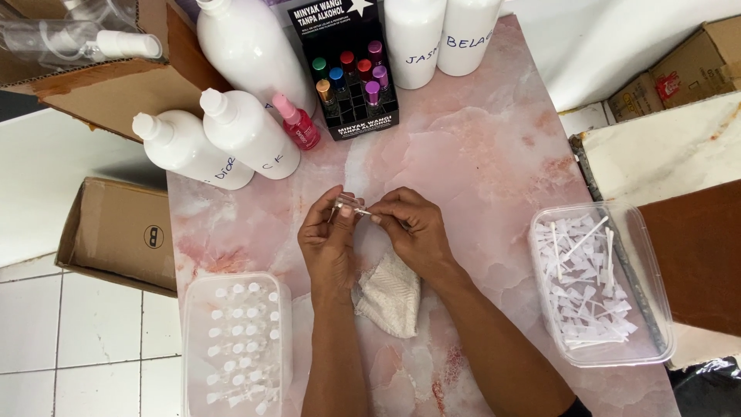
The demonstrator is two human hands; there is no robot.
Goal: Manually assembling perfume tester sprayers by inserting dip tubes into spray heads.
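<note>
Both hands, left hand (pixel 328 243) and right hand (pixel 413 228), pinch a small clear bottle (pixel 347 205) above a white cloth (pixel 392 297), between two plastic tubs (pixel 235 347).

**Pink marble table on a white tiled floor**

A pink-veined marble tabletop (pixel 494 147) fills the middle. To the left lies white tiled floor (pixel 69 340) — grey grout lines showing. A white wall (pixel 617 38) rises upper right, beside a pale stone slab (pixel 664 150). Light is even and soft.

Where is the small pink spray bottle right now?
The pink spray bottle lies upper-left of centre on the table, between a white bottle and the black display rack.
</note>
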